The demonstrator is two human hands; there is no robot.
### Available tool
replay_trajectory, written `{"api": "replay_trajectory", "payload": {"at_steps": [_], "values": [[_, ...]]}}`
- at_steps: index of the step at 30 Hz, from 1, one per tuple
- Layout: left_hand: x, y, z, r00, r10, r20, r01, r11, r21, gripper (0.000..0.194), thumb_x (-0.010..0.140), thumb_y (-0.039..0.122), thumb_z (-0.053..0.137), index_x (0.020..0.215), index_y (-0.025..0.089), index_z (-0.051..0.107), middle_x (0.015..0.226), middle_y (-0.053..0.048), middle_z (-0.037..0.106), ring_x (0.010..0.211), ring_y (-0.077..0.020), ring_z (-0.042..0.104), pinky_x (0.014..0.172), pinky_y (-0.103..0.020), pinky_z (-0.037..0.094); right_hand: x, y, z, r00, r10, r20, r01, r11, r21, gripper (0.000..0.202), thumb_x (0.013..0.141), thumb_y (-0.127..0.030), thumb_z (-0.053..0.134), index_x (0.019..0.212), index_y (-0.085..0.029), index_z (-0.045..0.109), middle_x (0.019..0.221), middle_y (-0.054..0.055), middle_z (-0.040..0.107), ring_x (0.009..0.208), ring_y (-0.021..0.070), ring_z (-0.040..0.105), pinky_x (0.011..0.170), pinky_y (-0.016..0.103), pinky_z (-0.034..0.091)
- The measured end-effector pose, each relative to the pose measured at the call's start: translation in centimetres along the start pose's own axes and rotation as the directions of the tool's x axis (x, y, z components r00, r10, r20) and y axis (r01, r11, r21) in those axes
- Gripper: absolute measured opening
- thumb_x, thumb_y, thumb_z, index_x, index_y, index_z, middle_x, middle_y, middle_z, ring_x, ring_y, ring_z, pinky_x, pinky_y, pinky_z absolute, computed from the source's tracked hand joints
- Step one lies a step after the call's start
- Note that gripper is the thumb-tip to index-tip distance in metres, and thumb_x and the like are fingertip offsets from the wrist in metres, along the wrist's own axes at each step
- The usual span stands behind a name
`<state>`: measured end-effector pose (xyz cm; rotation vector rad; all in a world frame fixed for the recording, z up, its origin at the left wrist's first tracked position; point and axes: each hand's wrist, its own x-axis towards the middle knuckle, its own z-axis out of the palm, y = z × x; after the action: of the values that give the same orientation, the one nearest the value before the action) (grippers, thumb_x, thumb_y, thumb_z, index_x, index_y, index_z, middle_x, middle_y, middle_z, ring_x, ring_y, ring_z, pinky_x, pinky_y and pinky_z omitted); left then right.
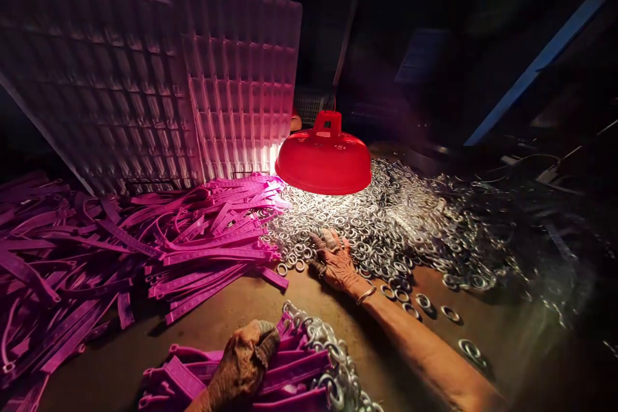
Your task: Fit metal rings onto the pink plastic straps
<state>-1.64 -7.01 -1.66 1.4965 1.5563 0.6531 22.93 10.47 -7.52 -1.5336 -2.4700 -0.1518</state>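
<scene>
My left hand is closed at the bottom of the view, over a pile of flat purple plastic straps. A strap comes out by its thumb, which has a grey covering; the fingertips are hidden. Metal rings sit along the right ends of these straps. Farther up, my right hand lies at the near left edge of a big heap of loose metal rings. Its fingers are somewhat apart and touch the rings, some wrapped in grey. No ring shows clearly in its grasp. A bracelet circles the right wrist.
A red lamp shade hangs low over the ring heap. More purple straps are piled on the left. Ribbed translucent panels stand behind them. Several stray rings lie on the brown tabletop near my right forearm.
</scene>
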Motion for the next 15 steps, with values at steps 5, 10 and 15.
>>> {"api": "replay_trajectory", "payload": {"at_steps": [5, 10, 15], "values": [[0.1, -0.6, 0.6, 0.997, -0.068, 0.039, 0.064, 0.992, 0.106, 0.039, 0.091, 0.045, 0.036, 0.076, 0.016, 0.058, 0.073, -0.006, 0.062, 0.069, -0.0178, 0.055, 0.062, -0.027, 0.039, 6.2, 1.6, 0.5, 1.0, 0.0, 0.005, 0.0, 0.995, -0.104, 0.056, 0.095, -0.05, 0.04, 0.148, -0.032, 0.037, 0.15, 0.011, 0.035, 0.136, 0.0357, 0.027, 0.109, 0.058, 0.011], [0.5, -1.6, 1.0, 0.997, -0.065, 0.03, 0.062, 0.994, 0.086, 0.042, 0.09, 0.048, 0.037, 0.076, 0.016, 0.061, 0.071, -0.006, 0.064, 0.066, -0.0174, 0.056, 0.06, -0.026, 0.04, 11.3, 4.1, -1.3, 0.996, 0.003, 0.085, 0.001, 0.999, -0.04, 0.048, 0.094, -0.046, 0.046, 0.139, -0.031, 0.05, 0.125, 0.013, 0.061, 0.119, 0.0366, 0.046, 0.103, 0.064, 0.015], [1.0, -2.7, 1.5, 0.991, -0.068, -0.115, 0.066, 0.998, -0.018, 0.04, 0.082, 0.05, 0.048, 0.093, 0.016, 0.068, 0.09, -0.009, 0.07, 0.086, -0.0232, 0.065, 0.077, -0.03, 0.049, 13.9, 7.0, -4.9, 0.981, 0.17, 0.092, -0.175, 0.983, 0.053, 0.03, 0.086, -0.036, 0.057, 0.106, -0.019, 0.071, 0.111, 0.014, 0.066, 0.109, 0.0341, 0.052, 0.1, 0.056, 0.027]]}}
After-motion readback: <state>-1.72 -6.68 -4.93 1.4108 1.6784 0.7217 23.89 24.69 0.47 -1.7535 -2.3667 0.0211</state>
